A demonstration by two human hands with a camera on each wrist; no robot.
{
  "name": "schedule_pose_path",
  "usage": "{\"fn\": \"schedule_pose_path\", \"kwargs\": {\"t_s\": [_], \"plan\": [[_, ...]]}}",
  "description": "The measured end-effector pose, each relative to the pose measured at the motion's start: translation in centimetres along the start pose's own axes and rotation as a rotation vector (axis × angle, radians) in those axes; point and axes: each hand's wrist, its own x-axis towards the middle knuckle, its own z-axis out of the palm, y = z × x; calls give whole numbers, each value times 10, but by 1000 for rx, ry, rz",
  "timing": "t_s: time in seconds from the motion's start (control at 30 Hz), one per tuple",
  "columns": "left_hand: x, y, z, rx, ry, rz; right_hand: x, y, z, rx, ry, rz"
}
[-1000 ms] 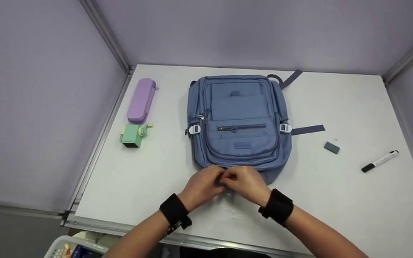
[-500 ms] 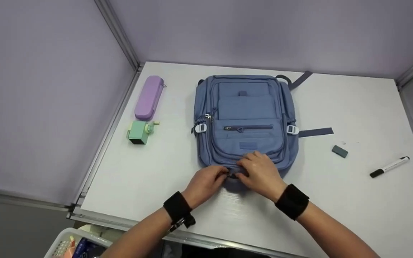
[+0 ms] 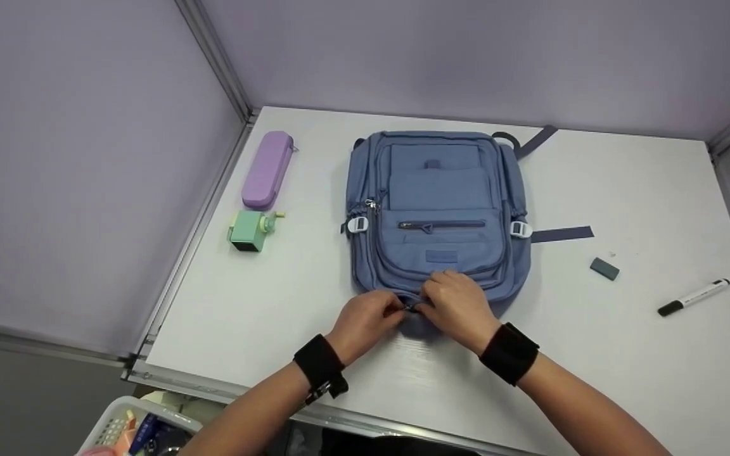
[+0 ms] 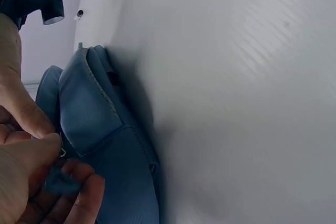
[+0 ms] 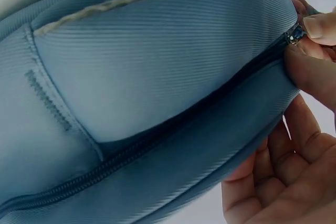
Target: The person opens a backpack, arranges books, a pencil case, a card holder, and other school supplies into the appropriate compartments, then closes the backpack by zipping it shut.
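Observation:
A blue backpack (image 3: 435, 190) lies front side up on the white table, its bottom toward me. At its near end, my left hand (image 3: 368, 320) pinches a zipper pull (image 4: 60, 182), a blue tab on a small metal ring. Close beside it on the right, my right hand (image 3: 460, 307) grips the fabric edge by the zipper, thumb on one side and fingers on the other in the right wrist view. There the zipper track (image 5: 105, 169) runs along a seam of the bag toward both hands.
Left of the backpack lie a purple pencil case (image 3: 268, 170) and a green crank pencil sharpener (image 3: 248, 230). On the right are a dark eraser (image 3: 604, 269), a white marker (image 3: 694, 297) and a loose strap (image 3: 561, 234). A basket (image 3: 111, 418) stands below the front edge.
My hands were close together at the bag's near end; the right one has since moved right and up, onto the bag's edge. The head view has shifted slightly.

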Motion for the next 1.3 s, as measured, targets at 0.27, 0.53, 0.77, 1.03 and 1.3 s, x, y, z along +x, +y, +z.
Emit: {"fn": "schedule_pose_path", "kwargs": {"t_s": [0.27, 0.53, 0.77, 1.03, 1.3], "plan": [[2, -1, 7, 167, 79, 39, 1, -1, 2, 18, 5, 13], [0, 1, 7, 174, 80, 22, 2, -2, 3, 9, -7, 16], [-2, 1, 3, 92, 58, 18, 3, -3, 2, 1, 1, 19], [-6, -10, -10, 89, 67, -19, 2, -1, 1, 32, 9, 54], [-14, -28, -25, 120, 75, -91, 3, -1, -2, 46, 7, 38]]}}
